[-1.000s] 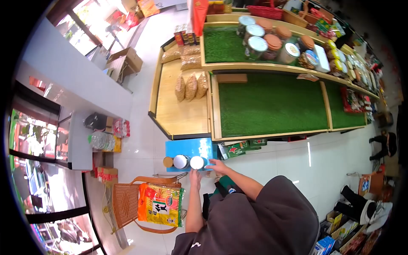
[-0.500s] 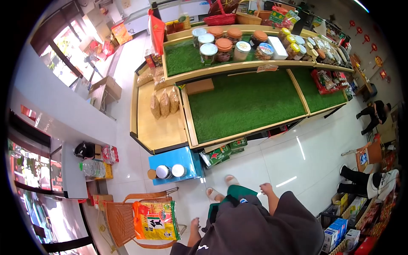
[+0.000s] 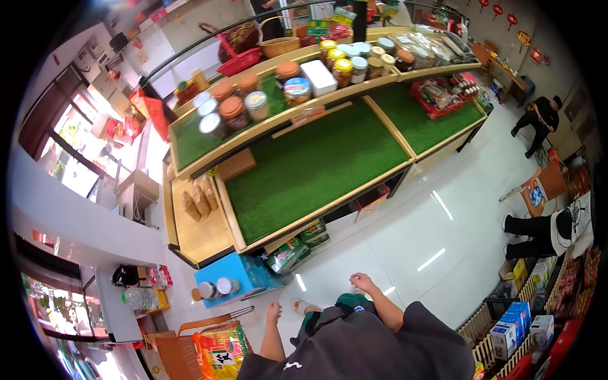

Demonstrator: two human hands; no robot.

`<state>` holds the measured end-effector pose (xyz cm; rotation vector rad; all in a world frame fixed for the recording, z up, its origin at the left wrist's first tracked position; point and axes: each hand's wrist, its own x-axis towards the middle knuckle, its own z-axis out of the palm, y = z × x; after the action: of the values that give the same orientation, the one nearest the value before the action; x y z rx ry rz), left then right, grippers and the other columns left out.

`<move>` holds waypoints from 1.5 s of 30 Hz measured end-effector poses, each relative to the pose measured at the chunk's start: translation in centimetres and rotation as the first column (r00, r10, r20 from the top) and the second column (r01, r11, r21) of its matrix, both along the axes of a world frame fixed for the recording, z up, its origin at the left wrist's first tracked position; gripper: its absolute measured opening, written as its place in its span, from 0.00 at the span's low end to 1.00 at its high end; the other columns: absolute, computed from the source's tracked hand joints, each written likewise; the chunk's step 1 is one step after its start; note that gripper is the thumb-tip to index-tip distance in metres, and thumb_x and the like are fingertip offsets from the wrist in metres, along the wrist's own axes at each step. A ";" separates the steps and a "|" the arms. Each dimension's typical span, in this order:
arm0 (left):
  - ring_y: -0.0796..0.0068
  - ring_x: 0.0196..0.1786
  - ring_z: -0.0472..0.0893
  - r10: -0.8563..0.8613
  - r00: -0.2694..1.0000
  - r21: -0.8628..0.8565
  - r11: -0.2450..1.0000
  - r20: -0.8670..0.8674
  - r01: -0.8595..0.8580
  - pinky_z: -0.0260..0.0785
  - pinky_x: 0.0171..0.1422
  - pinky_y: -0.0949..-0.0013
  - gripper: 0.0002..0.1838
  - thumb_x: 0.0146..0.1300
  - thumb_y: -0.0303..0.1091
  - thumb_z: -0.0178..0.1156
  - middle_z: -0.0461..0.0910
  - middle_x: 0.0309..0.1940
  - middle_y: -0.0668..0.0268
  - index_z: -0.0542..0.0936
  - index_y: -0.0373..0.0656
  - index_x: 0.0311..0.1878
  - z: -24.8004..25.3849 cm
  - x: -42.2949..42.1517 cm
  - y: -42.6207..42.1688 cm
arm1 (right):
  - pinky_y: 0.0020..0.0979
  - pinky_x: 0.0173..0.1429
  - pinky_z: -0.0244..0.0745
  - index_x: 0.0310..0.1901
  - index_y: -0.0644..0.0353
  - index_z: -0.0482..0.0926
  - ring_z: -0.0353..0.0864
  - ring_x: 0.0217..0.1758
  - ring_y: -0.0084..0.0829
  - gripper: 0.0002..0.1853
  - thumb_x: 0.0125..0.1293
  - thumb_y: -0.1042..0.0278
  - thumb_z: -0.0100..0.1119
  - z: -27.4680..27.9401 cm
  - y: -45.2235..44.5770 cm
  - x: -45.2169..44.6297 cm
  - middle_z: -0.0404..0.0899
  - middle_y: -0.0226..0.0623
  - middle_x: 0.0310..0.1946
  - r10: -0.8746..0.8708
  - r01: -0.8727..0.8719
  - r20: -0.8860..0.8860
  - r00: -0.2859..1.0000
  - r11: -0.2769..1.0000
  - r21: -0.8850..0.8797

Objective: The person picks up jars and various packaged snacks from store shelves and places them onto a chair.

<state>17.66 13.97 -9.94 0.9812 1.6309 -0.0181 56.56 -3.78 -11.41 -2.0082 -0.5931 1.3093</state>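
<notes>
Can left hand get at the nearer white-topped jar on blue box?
Probably yes: the left hand is near the blue box, and nothing visible blocks the way to the white-topped jar.

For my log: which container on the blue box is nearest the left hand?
The rightmost container; the middle container and brown-topped one sit farther off.

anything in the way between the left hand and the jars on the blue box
Nothing visible is: between the left hand and the jars on the blue box, the view shows only open space and the box's own edge. The chair is close to that line but does not cross it.
</notes>
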 end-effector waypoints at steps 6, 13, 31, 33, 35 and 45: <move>0.76 0.30 0.76 -0.342 0.932 0.195 0.929 0.122 0.315 0.68 0.30 0.72 0.18 0.57 0.41 0.50 0.80 0.35 0.65 0.76 0.42 0.48 2.4 22.2 0.7 | 0.28 0.31 0.75 0.51 0.59 0.72 0.80 0.31 0.29 0.21 0.60 0.56 0.54 3.5 -9.6 9.2 0.80 0.39 0.37 -0.467 0.463 -0.213 0.858 0.883 -0.071; 0.64 0.48 0.77 -0.911 0.392 0.321 0.413 0.131 0.852 0.68 0.52 0.65 0.22 0.58 0.44 0.54 0.79 0.44 0.55 0.75 0.42 0.52 3.8 42.6 -5.1 | 0.36 0.31 0.76 0.51 0.61 0.67 0.80 0.33 0.40 0.22 0.58 0.57 0.50 0.4 -29.7 11.8 0.77 0.45 0.39 -0.975 0.956 -0.137 0.174 0.200 -0.213; 0.63 0.31 0.77 -0.680 0.720 -0.236 0.729 -0.138 0.642 0.69 0.30 0.57 0.18 0.57 0.44 0.50 0.77 0.35 0.59 0.74 0.41 0.43 -2.6 52.0 6.1 | 0.34 0.35 0.77 0.50 0.62 0.70 0.80 0.34 0.35 0.20 0.62 0.56 0.51 4.6 -22.4 30.3 0.79 0.43 0.39 -0.899 0.881 -0.161 0.407 0.433 -0.193; 0.63 0.30 0.76 -0.663 0.739 -0.247 0.741 -0.122 0.624 0.69 0.30 0.57 0.17 0.57 0.43 0.49 0.77 0.34 0.59 0.74 0.41 0.42 -2.9 56.5 7.1 | 0.34 0.35 0.77 0.50 0.62 0.70 0.80 0.35 0.35 0.21 0.62 0.55 0.51 5.7 -21.1 35.5 0.79 0.43 0.39 -0.917 0.914 -0.152 0.368 0.387 -0.123; 0.63 0.37 0.75 -0.751 0.657 -0.301 0.640 -0.056 0.707 0.69 0.36 0.55 0.22 0.60 0.48 0.51 0.77 0.44 0.59 0.71 0.44 0.53 -5.2 62.3 8.2 | 0.35 0.35 0.77 0.50 0.62 0.70 0.80 0.35 0.35 0.21 0.63 0.54 0.51 6.9 -20.0 39.8 0.79 0.43 0.39 -0.931 0.935 -0.143 0.336 0.348 -0.072; 0.72 0.36 0.78 -0.883 0.361 0.298 0.446 0.300 0.844 0.69 0.42 0.70 0.20 0.57 0.42 0.52 0.80 0.35 0.59 0.75 0.39 0.49 2.6 94.8 0.6 | 0.37 0.33 0.76 0.50 0.61 0.71 0.80 0.31 0.37 0.19 0.59 0.60 0.52 2.6 -22.9 50.5 0.79 0.44 0.38 -0.966 0.917 -0.075 0.247 0.258 -0.306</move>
<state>112.48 14.60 -7.36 1.7139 0.5379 -0.4384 107.06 -26.63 -8.78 -1.7049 0.9023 0.7510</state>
